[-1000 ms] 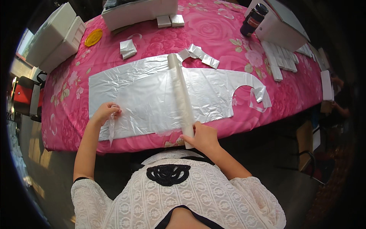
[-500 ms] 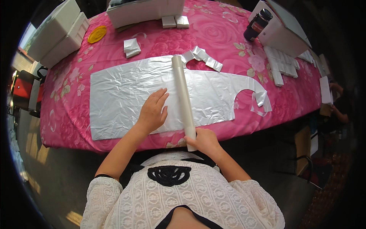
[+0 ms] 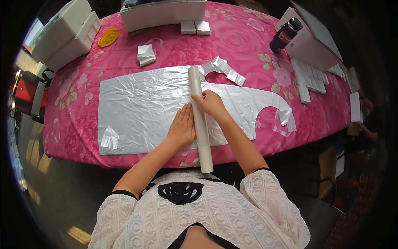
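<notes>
A silvery plastic apron (image 3: 141, 108) lies spread flat across the table, its curved cut-outs and folded straps toward the right. Across its middle rests a long pale tube (image 3: 201, 141), whose near end sticks out past the table edge. My left hand (image 3: 182, 126) lies flat on the apron, fingers together and stretched forward, close against the tube's left side. From the right, my right hand (image 3: 210, 103) grips the tube above its middle, the thumb over the top; its other fingers are partly hidden. A crumpled, bright patch (image 3: 110, 137) shows at the apron's near left corner.
A pink floral cloth (image 3: 236, 37) covers the table. White boxes (image 3: 163, 16) stand at the back and both sides. Small folded silver packets (image 3: 146, 54) and a yellow coil (image 3: 108, 37) lie beyond the apron. A dark bottle (image 3: 286, 35) and stacked packets (image 3: 307, 79) are at right.
My right hand has moved from the tube's near end up along it. My left hand has slid right, next to the tube. A crumpled patch now shows at the apron's near left corner.
</notes>
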A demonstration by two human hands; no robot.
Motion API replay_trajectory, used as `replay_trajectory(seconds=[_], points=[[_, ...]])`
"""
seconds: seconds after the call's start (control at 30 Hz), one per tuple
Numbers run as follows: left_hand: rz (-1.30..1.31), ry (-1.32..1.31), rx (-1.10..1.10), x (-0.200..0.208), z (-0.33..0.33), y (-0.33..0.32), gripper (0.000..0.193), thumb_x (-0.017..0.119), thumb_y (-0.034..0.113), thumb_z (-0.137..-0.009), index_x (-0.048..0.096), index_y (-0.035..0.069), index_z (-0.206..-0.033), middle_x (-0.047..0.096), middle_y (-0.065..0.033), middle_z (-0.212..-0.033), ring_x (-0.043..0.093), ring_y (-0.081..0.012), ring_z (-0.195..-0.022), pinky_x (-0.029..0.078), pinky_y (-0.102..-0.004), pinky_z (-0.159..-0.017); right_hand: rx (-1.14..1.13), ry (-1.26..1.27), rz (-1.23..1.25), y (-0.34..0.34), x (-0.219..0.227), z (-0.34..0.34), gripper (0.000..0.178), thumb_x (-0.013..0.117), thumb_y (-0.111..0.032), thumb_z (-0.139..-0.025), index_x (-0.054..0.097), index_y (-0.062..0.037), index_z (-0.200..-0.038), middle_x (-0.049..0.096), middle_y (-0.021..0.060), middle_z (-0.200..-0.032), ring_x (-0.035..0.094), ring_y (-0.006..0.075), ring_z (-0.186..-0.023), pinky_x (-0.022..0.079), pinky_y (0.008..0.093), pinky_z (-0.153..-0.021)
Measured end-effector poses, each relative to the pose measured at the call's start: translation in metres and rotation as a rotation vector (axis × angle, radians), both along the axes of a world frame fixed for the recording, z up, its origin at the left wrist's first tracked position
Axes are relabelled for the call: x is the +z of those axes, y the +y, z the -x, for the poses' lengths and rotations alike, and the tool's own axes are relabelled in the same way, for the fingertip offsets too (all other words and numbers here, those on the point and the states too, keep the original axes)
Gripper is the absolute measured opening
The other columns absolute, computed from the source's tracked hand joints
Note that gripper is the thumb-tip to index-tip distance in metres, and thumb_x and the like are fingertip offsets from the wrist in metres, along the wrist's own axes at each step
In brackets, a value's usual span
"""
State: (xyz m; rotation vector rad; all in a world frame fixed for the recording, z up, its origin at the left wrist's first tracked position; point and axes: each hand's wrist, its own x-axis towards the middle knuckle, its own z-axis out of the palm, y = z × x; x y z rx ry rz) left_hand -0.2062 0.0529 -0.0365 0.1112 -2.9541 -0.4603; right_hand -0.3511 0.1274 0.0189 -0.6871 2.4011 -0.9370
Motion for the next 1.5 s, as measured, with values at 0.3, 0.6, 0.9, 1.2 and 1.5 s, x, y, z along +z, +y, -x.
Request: replay_trajectory(seconds=[0.3, 0.6, 0.9, 1.2, 1.5], points=[[-0.019, -0.047, 0.016, 0.005, -0.001, 0.002, 0.062, 0.034, 0.024, -0.084, 0.021, -0.011, -0.134, 0.019, -0.0243, -0.142, 0.014, -0.0317, -0.135, 0.01, -0.0401, -0.11, -0.462, -0.936, 1.395, -0.024, -0.002, 0.127, 0.025, 0.048, -0.029, -0.089, 0.052, -0.0082, -0.103, 0.057, 0.0025, -0.1, 0.054, 0.0183, -0.091, 0.04, 0.0331, -0.083], [-0.013, -0.045, 0.013, 0.009, 0.001, 0.004, 0.06, 0.031, 0.024, -0.085, 0.021, -0.011, -0.134, 0.02, -0.0239, -0.142, 0.015, -0.0314, -0.135, 0.009, -0.0396, -0.11, -0.481, -0.706, 1.67, 0.069, 0.061, 0.222, 0.018, 0.047, -0.021, -0.088, 0.051, -0.0063, -0.097, 0.059, 0.0068, -0.097, 0.055, 0.0242, -0.098, 0.041, 0.0427, -0.088], [-0.011, -0.005, 0.005, 0.008, -0.003, 0.001, 0.061, 0.033, 0.022, -0.084, 0.022, -0.013, -0.132, 0.021, -0.0257, -0.141, 0.018, -0.0334, -0.133, 0.012, -0.0419, -0.109, 0.199, -0.589, 1.263, -0.079, 0.082, 0.036, 0.046, 0.046, -0.008, -0.087, 0.035, -0.0013, -0.131, 0.051, 0.0104, -0.12, 0.052, 0.0186, -0.108, 0.04, 0.03, -0.093], [0.013, 0.075, -0.012, -0.01, 0.006, 0.005, 0.065, 0.039, 0.023, -0.081, 0.022, -0.012, -0.133, 0.023, -0.026, -0.139, 0.022, -0.0357, -0.132, 0.014, -0.0431, -0.108, 0.785, 0.006, 0.277, -0.184, -0.019, -0.193, 0.071, 0.062, -0.028, -0.075, 0.033, 0.0006, -0.132, 0.033, 0.0253, -0.135, 0.038, 0.0347, -0.123, 0.034, 0.0358, -0.098], [0.22, 0.189, 0.067, -0.009, -0.006, 0.001, 0.062, 0.041, 0.023, -0.082, 0.025, -0.009, -0.132, 0.023, -0.0269, -0.139, 0.018, -0.0352, -0.133, 0.014, -0.0437, -0.109, 1.018, 0.336, 0.488, -0.044, 0.054, -0.107, 0.05, 0.062, -0.013, -0.076, 0.046, -0.0053, -0.123, 0.042, 0.0185, -0.129, 0.048, 0.0348, -0.109, 0.042, 0.0393, -0.089]])
